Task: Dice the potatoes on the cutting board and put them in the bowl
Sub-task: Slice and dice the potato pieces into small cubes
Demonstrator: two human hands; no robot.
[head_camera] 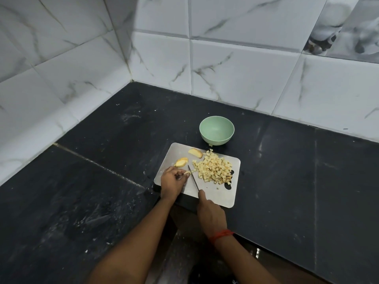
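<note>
A steel cutting board (217, 196) lies on the black counter. On its right half sits a pile of diced potato (213, 168). Two potato slices lie at its far left: one (195, 153) near the bowl, another (181, 162) closer to me. My left hand (172, 182) pinches a small potato piece (187, 173) on the board. My right hand (211, 214) grips the handle of a knife (193, 177), whose blade points away from me, just right of that piece. A pale green bowl (216, 130) stands behind the board, with nothing visible inside.
The black stone counter (102, 181) runs into a corner of white marble-patterned wall tiles (235, 64). The board overhangs the counter's front edge near my arms. One stray potato cube (210, 145) lies at the bowl's foot. A red thread circles my right wrist.
</note>
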